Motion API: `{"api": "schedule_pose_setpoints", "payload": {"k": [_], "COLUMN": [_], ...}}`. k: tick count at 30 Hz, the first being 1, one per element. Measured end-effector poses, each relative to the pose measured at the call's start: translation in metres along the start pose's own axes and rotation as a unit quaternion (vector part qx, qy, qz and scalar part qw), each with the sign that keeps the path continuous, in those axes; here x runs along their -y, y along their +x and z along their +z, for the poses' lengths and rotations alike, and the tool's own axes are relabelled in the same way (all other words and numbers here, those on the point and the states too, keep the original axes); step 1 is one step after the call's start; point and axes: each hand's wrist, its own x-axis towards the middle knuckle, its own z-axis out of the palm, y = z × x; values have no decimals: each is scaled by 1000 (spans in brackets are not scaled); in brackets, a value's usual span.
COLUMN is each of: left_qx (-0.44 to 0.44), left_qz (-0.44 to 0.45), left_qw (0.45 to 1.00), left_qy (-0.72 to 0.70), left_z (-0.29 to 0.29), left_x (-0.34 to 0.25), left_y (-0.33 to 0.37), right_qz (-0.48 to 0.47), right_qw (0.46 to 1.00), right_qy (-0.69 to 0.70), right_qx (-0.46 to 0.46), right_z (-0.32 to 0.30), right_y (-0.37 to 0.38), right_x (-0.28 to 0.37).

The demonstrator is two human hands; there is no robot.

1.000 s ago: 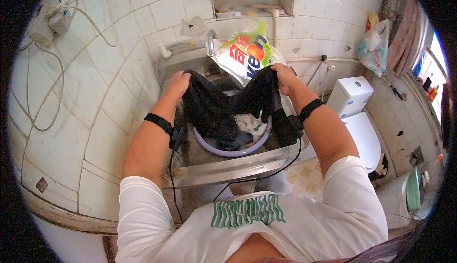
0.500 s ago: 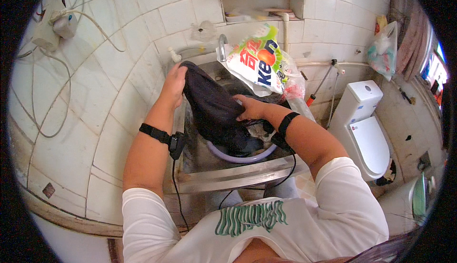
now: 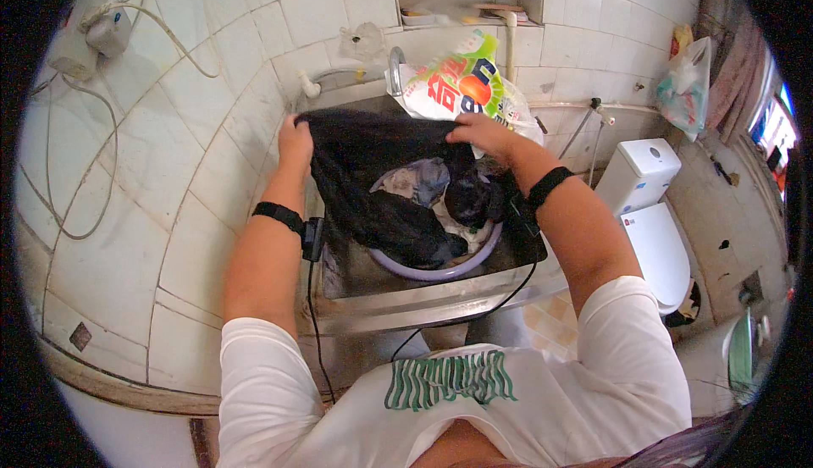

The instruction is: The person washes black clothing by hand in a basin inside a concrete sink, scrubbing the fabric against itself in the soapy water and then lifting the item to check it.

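Observation:
A dark piece of clothing (image 3: 373,133) is stretched between my hands above the sink; which garment it is, I cannot tell. My left hand (image 3: 295,144) grips its upper left corner, fingers closed. On the other end, my right hand (image 3: 478,135) is closed round the cloth's edge. The lower part of the cloth hangs into a pale purple basin (image 3: 440,273) standing in the metal sink (image 3: 373,299). Wet laundry (image 3: 415,182), grey, pale and black, lies in the basin.
A white and green detergent bag (image 3: 457,83) stands behind the basin, near a curved metal tap (image 3: 395,70). The white toilet (image 3: 652,248) is to the right. Cables and plug adapters (image 3: 106,32) hang on the left tiled wall.
My right hand has moved up and to the right, spreading the dark cloth wide. More of the laundry in the basin now shows beneath it.

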Motion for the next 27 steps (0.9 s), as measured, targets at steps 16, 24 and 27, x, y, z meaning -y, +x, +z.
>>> {"api": "schedule_pose_setpoints", "payload": {"k": [16,24,27], "left_qx": [514,483,380], "left_qz": [149,143,344], "left_qw": [813,810,738], "left_qy": [227,300,439], "left_z": [54,33,26], "left_x": [70,51,54], "left_y": [-76,-23,-15], "right_qz": [32,11,-8], "right_qw": [949,989,967], "right_qy": [295,-141,-252], "right_qx": [106,49,42], "right_z": [19,-30,-20], "right_y": [-22,-23,-31], "right_x": [21,-9,0]}}
